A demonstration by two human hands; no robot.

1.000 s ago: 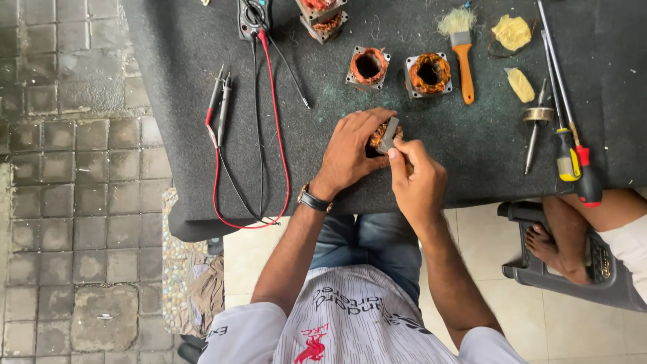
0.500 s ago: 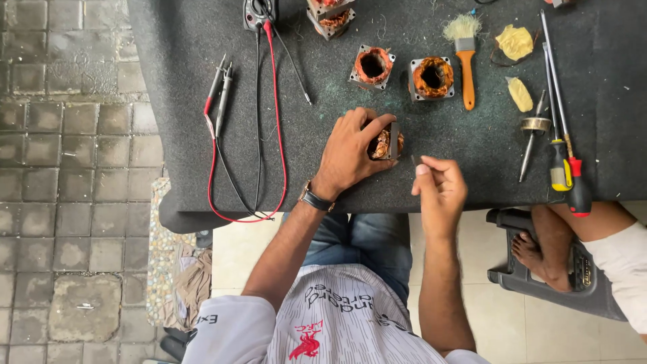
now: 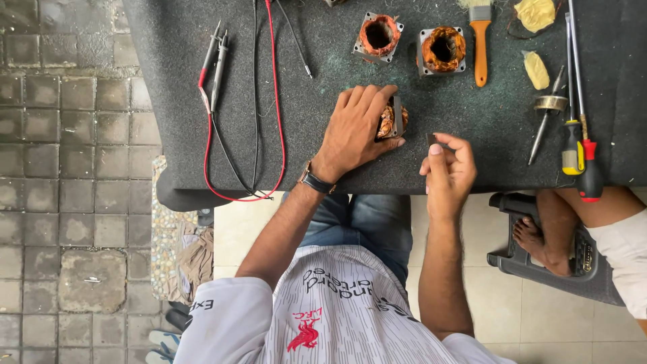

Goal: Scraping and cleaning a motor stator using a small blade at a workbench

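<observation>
My left hand (image 3: 355, 129) rests over a small motor stator with copper windings (image 3: 391, 121), gripping it against the dark felt-covered table (image 3: 168, 81). My right hand (image 3: 447, 169) is just right of it near the table's front edge, fingers pinched on a small dark flat piece (image 3: 433, 139). Two more square stators with copper windings stand farther back, one (image 3: 378, 36) and another (image 3: 441, 49) beside it.
Red and black meter probes and leads (image 3: 214, 67) lie at the left. An orange-handled brush (image 3: 480, 40), yellow rags (image 3: 537, 69), a metal tool (image 3: 547, 111) and screwdrivers (image 3: 583, 158) lie at the right. Another person's leg and foot (image 3: 539, 232) are on a stool at the right.
My right hand has drawn back from the stator toward the table's front edge, carrying the small dark piece. My left hand stays on the stator.
</observation>
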